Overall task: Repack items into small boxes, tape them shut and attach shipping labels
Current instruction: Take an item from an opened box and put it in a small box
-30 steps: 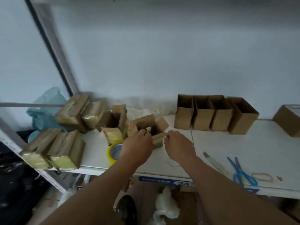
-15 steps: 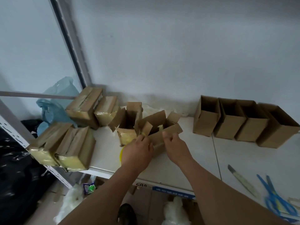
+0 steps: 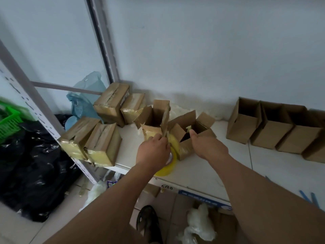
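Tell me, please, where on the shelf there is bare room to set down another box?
The widest bare patch of shelf lies between the open box at the hands and the row of empty boxes, running to the front edge. The left end is crowded: taped boxes, a tape roll and the left hand.
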`<state>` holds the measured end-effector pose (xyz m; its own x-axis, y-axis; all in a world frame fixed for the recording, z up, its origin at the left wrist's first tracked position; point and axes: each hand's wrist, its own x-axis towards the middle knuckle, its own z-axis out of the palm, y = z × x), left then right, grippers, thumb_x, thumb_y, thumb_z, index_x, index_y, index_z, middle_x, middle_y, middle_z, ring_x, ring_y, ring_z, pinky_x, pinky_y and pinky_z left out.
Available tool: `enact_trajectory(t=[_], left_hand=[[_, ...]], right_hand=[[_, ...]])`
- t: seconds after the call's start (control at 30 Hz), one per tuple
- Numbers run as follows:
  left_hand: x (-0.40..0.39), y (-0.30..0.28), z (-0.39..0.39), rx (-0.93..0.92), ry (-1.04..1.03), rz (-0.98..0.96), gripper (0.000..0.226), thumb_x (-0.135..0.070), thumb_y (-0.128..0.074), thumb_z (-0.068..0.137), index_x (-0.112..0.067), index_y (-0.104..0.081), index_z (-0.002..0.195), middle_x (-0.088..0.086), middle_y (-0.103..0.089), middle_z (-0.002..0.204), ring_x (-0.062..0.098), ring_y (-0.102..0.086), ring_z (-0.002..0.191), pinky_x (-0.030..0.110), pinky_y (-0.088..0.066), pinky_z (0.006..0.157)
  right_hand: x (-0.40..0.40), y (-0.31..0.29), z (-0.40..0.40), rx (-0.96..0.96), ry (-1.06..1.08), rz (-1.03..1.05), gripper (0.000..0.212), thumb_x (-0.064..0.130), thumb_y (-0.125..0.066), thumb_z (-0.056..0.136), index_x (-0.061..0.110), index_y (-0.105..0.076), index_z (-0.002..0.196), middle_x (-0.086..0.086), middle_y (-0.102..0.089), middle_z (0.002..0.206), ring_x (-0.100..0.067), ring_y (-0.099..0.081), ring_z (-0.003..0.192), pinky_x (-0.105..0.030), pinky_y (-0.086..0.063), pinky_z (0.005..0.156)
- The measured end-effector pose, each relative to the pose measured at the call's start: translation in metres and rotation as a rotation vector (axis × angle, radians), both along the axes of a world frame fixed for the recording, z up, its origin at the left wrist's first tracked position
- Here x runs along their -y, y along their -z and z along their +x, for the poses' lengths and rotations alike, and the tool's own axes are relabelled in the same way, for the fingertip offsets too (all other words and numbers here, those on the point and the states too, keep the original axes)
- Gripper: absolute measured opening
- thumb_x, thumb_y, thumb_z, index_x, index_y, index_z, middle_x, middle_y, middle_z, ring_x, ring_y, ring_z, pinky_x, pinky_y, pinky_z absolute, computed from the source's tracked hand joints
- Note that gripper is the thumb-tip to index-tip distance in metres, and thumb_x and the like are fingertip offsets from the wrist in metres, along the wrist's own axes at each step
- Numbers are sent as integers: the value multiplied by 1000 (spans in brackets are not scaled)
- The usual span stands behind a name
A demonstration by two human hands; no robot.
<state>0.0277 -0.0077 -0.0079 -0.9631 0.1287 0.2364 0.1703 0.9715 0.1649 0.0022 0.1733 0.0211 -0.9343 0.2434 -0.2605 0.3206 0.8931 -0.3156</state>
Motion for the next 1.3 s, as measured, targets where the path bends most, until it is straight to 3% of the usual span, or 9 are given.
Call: enact_trajectory(t=[0.13,0.2,0.27,0.37,0.47,0.67,0.97,1.13,1.3], left_hand=[[23,-6,20,-13,-53,-48,30,-37,-38,102,-19,-62,104,0,-58,107,22,-56,94,31,-32,64],[37,-4,28,-19,-79,-36,32,-37,-39,101,-18,-63,105,1,-59,107,24,-56,94,32,-34,63],[49,-3,34,-16,-109,-21,33,-38,-38,101,-18,-64,107,0,-59,109,24,-57,96,33,-37,64],[69,-3,38,-20,-182,44,32,-37,-39,101,-19,-64,110,-1,-59,114,23,-57,101,33,-41,68],[93,1,37,-71,-325,201,32,-34,-44,99,-17,-65,115,3,-61,120,26,-53,110,36,-43,81],[130,14,28,-137,-672,550,49,-32,-53,91,-12,-50,136,7,-41,146,31,-27,139,48,-26,113],[152,24,13,-27,-854,1016,61,-36,-50,95,-11,-34,148,12,-35,148,33,-39,132,50,-35,109],[148,19,17,48,-819,1042,59,-44,-48,98,-11,-40,146,12,-27,150,35,-42,130,47,-37,109],[128,8,37,9,-756,1104,47,-39,-53,96,-13,-53,136,9,-35,142,30,-48,121,44,-42,105]], right_hand=[[19,-4,15,-38,-5,178,83,73,-14,91,11,-68,100,-9,-62,92,-23,-53,77,-30,-35,64],[33,-10,20,-3,-70,212,81,69,-15,93,8,-67,107,-11,-64,98,-28,-56,86,-32,-34,69],[52,-15,22,-4,-198,270,57,52,-28,99,10,-56,127,-10,-63,112,-29,-57,101,-35,-34,76],[90,-23,29,-56,-281,134,41,31,-31,102,19,-46,138,-11,-56,127,-31,-55,114,-39,-45,76],[129,-16,30,-115,-360,62,51,39,-19,106,13,-58,127,-14,-60,126,-31,-57,112,-37,-45,80],[197,15,14,-64,-443,-297,43,36,-25,105,9,-54,122,-16,-57,124,-37,-53,115,-36,-38,83],[243,23,14,33,-343,-768,45,40,-28,106,13,-51,135,-7,-51,139,-24,-46,126,-30,-33,94],[235,28,17,4,-245,-786,47,40,-28,106,12,-51,134,-7,-53,138,-24,-48,125,-34,-37,102],[212,21,31,-58,-208,-742,40,41,-33,105,14,-58,120,-4,-59,116,-23,-54,106,-40,-45,96]])
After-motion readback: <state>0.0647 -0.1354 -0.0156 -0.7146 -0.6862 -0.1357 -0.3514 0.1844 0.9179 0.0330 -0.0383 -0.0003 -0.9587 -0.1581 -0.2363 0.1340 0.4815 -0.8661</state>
